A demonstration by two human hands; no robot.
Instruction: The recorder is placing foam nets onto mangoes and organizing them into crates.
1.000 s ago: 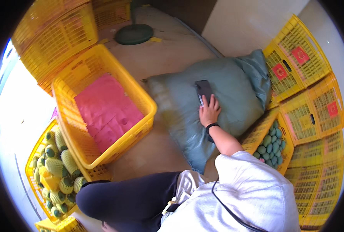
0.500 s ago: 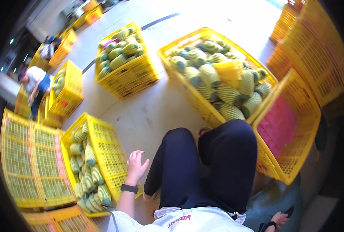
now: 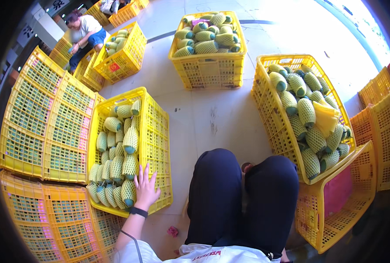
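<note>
My left hand (image 3: 146,187) is open, fingers spread, at the near right corner of a yellow plastic crate (image 3: 156,136). Its fingertips are beside a green oblong fruit in a pale yellow foam net (image 3: 128,193); whether they touch it I cannot tell. Several more netted fruits (image 3: 116,166) fill the crate, packed in rows at the near end. A dark band circles my left wrist. My right hand is out of view; a sliver of skin shows beside my hip at the lower edge.
Netted fruits also fill a far crate (image 3: 208,72) and a right-hand crate (image 3: 269,107), where a yellow cloth-like piece (image 3: 325,119) lies on top. A tilted crate (image 3: 317,219) has pink lining. Stacked crates (image 3: 41,127) line the left. A person (image 3: 87,33) crouches at the far left.
The view has swung left, so the crates sit further right. My left hand has come to the near left crate's fruit. My right hand, earlier at the lower right with something dark, has left view.
</note>
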